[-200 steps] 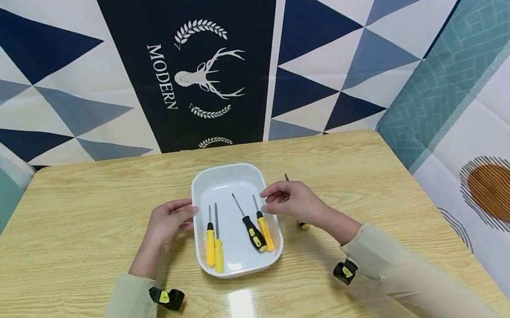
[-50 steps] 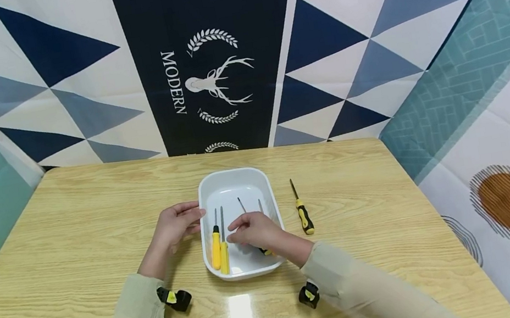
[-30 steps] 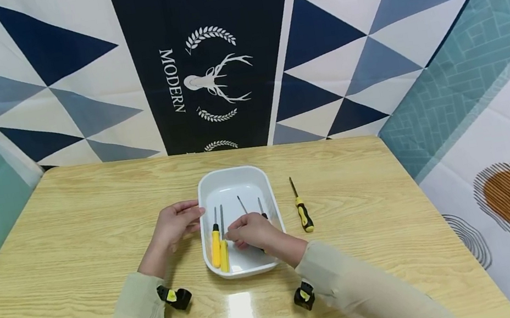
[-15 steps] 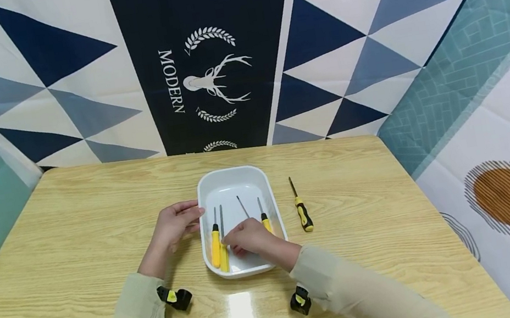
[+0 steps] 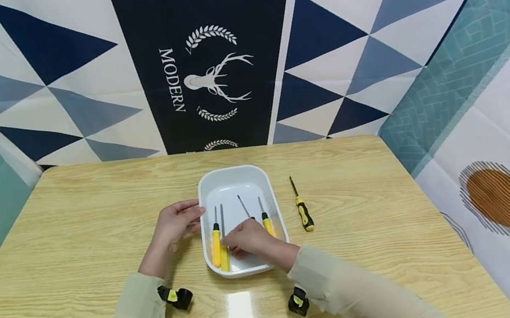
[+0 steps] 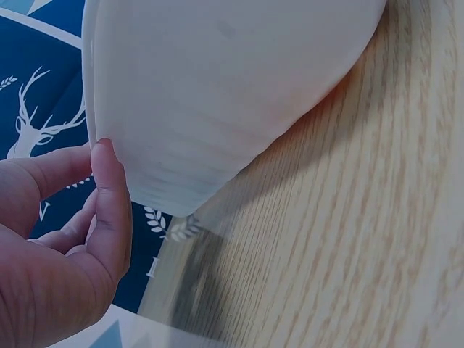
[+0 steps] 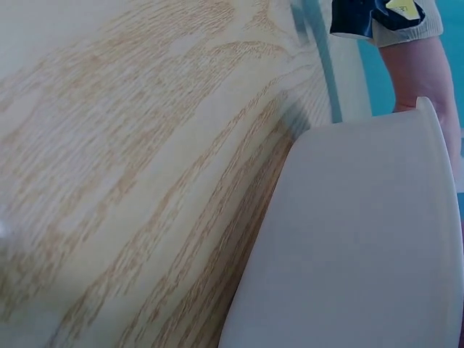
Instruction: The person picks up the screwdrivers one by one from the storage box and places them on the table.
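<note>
A white tray [image 5: 226,183] stands on the table with several screwdrivers in it. My left hand [image 5: 172,225] pinches its left rim between thumb and fingers, as the left wrist view confirms. Inside the tray, my right hand [image 5: 249,236] has its curled fingertips on the handle of a slim all-yellow screwdriver [image 5: 225,261]. Left of that lies a yellow screwdriver with a black collar [image 5: 216,248]; a similar yellow screwdriver [image 5: 268,225] is at the right wall. Only the shaft of another screwdriver [image 5: 244,205] shows beyond my right hand. The tray's wall [image 7: 355,239] hides that hand in the right wrist view.
A black-and-yellow screwdriver [image 5: 305,215] lies on the wooden table [image 5: 339,184] right of the tray. A patterned cloth [image 5: 210,66] hangs behind the table's far edge. Small black cameras sit on both sleeves.
My right hand first left the tray's right rim, then reached inside and moved left onto the slim yellow screwdriver. My left hand stays on the left rim.
</note>
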### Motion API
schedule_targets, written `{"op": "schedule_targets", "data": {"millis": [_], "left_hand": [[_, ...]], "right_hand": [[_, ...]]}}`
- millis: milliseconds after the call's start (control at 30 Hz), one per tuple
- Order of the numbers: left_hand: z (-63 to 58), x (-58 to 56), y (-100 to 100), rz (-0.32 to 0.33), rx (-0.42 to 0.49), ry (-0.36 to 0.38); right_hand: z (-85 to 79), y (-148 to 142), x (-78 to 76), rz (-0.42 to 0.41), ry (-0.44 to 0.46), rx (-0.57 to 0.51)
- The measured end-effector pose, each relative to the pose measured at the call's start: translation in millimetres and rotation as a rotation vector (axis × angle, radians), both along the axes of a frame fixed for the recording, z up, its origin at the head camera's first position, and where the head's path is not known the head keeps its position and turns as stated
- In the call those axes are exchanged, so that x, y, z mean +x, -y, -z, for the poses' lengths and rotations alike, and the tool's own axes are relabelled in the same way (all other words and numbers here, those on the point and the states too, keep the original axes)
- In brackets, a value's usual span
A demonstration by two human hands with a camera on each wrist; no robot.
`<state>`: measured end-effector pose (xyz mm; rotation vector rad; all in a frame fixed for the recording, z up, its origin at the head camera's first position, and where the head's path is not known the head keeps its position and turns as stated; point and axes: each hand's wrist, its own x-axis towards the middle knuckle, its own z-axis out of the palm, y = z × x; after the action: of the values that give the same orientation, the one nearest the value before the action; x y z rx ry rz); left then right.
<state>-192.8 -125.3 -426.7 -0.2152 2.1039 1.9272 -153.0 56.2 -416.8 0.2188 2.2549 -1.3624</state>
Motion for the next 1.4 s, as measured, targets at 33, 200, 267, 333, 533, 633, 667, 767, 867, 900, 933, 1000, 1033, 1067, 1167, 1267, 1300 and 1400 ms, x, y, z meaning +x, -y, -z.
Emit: {"op": "schedule_targets", "data": {"millis": [33,200,267,333,533,633,667,767,867,900,933,1000,1033,1067,1167,1267,1300,1400], "left_hand": [[-0.3,0.3,-0.3,0.0,-0.002,-0.003],[-1.5,0.8,-1.4,-0.008,0.0,0.0],[-1.6,0.7,-1.5,-0.009,0.0,0.001],[-1.5,0.5,-1.5,-0.008,0.001,-0.001],[-0.4,-0.1,-1.1,-0.007,0.002,0.007],[-0.4,-0.1,-1.0,-0.007,0.001,0.006],[-0.5,0.0,-0.9,-0.008,-0.002,0.005],[-0.2,0.2,-0.4,-0.008,-0.005,0.007],[0.2,-0.1,0.0,-0.006,-0.003,0.007],[0.4,-0.3,0.1,-0.006,0.0,0.007],[0.6,-0.5,0.0,-0.005,0.0,0.007],[1.2,-1.0,0.0,-0.004,0.001,0.005],[1.5,-1.2,0.0,-0.003,0.0,0.003],[1.8,-1.4,0.2,-0.001,-0.002,0.0],[2.1,-1.3,0.7,0.0,0.0,-0.004],[1.8,-0.8,1.0,0.001,0.003,-0.005],[1.5,-0.5,0.9,0.002,0.007,-0.006],[1.8,-0.6,0.1,-0.002,0.014,-0.003]], "right_hand": [[0.3,0.2,0.0,0.003,0.0,-0.002],[1.2,0.9,0.1,0.014,-0.007,-0.014],[1.2,1.2,0.1,0.018,-0.008,-0.016],[1.7,1.3,0.0,0.018,-0.008,-0.016],[3.0,1.5,0.5,0.009,-0.024,0.011],[3.4,2.4,0.8,0.005,-0.033,0.039],[3.6,2.8,0.9,0.001,-0.038,0.049],[4.2,3.4,1.1,-0.005,-0.05,0.056],[4.4,3.4,1.5,-0.005,-0.063,0.055],[4.4,3.3,1.7,-0.003,-0.067,0.054],[4.6,3.3,1.9,-0.003,-0.073,0.053],[4.6,3.3,2.1,-0.001,-0.077,0.052],[4.8,3.4,2.0,-0.001,-0.079,0.052],[5.1,3.6,1.8,-0.002,-0.081,0.055],[5.7,4.3,1.4,-0.007,-0.084,0.066],[5.8,4.1,1.1,-0.018,-0.088,0.093],[5.6,4.0,0.9,-0.02,-0.088,0.1],[5.8,3.3,0.5,-0.022,-0.084,0.113]]}}
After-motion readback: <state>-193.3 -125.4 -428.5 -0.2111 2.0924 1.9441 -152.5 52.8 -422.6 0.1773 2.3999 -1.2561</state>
